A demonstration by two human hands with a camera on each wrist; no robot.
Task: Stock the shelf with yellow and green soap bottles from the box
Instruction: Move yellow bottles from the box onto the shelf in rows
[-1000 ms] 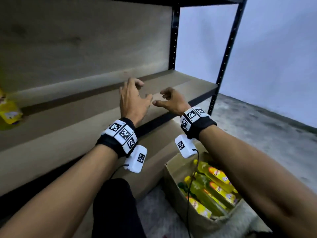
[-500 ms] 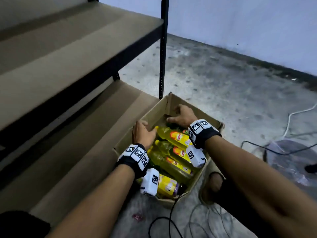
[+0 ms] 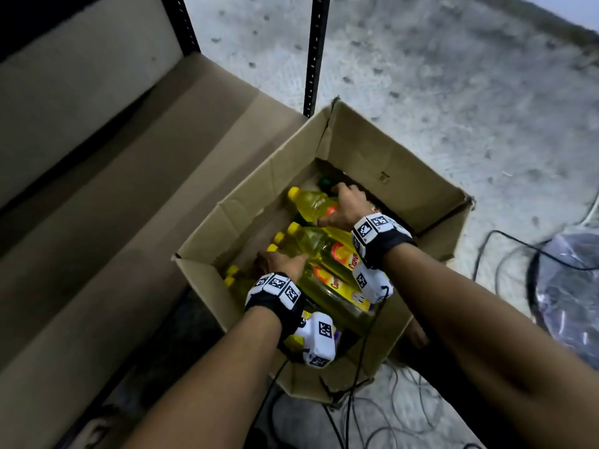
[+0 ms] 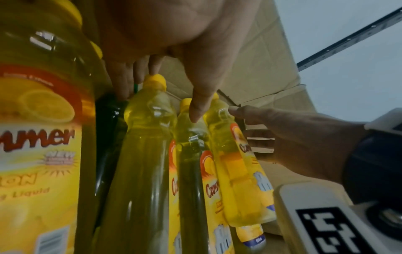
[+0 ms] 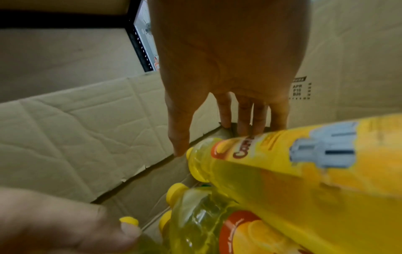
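Note:
An open cardboard box (image 3: 389, 163) stands on the floor beside the shelf and holds several yellow soap bottles (image 3: 327, 264) lying side by side. A dark green bottle (image 4: 108, 128) lies among them. My right hand (image 3: 343, 202) is over the topmost yellow bottle (image 3: 309, 204), fingers down its far side and thumb on the near side, gripping it (image 5: 304, 163). My left hand (image 3: 282, 262) is lower in the box. Its fingers and thumb straddle the neck of another yellow bottle (image 4: 147, 137); the fingertips are hidden behind it.
The lowest shelf board (image 3: 162, 176) lies just left of the box, with a black upright post (image 3: 316, 53) at its corner. Black cables (image 3: 505, 254) and a clear plastic-covered object (image 3: 570, 286) lie on the concrete floor to the right.
A second ago both hands hovered empty over the middle shelf. They dropped into the box and now have their fingers around yellow bottles; my view has tilted down onto the box.

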